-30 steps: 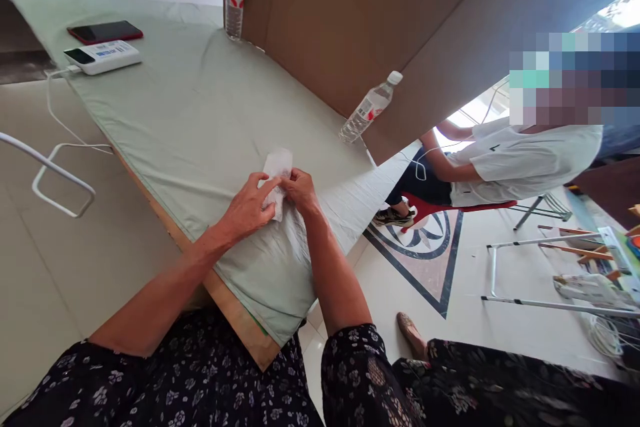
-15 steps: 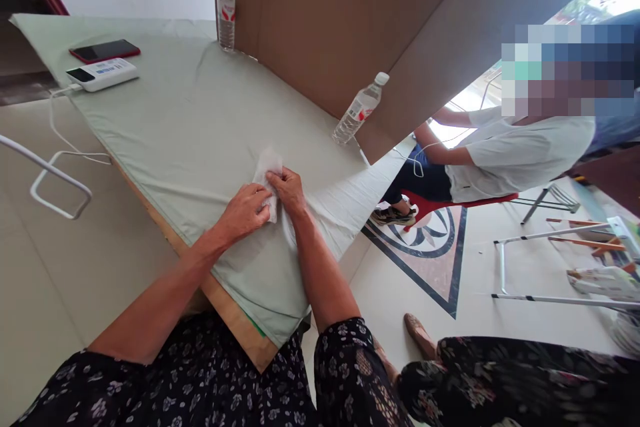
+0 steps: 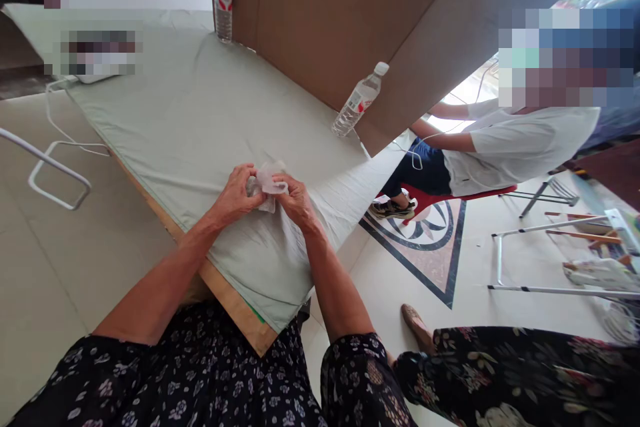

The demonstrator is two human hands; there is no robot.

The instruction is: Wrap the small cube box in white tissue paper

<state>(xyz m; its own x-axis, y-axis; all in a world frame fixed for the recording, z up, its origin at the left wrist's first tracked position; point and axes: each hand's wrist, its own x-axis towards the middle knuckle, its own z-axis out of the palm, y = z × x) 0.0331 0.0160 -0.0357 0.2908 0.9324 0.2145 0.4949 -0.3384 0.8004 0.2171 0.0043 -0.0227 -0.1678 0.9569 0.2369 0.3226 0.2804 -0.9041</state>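
Near the front corner of the cloth-covered table (image 3: pixel 165 113), both hands hold a small, thin, whitish plastic bag (image 3: pixel 271 179). My left hand (image 3: pixel 237 194) pinches its left side between thumb and fingers. On the other side, my right hand (image 3: pixel 297 199) is closed on the bag's right part, where a curled loop of the film stands up. The bag is crumpled and partly open, just over the cloth. The fingertips are partly hidden by its folds.
A brown cardboard panel (image 3: pixel 325 20) stands along the table's far side. One water bottle (image 3: pixel 223 3) is upright against it; another bottle (image 3: pixel 359 101) appears tilted nearer. A white device (image 3: pixel 105 70) with a cable lies at left. A seated person (image 3: pixel 530 147) is beyond the panel.
The bag was a flat folded strip on the cloth; now it is spread and bunched up between my hands. My left hand has moved up, and my hands are farther apart.
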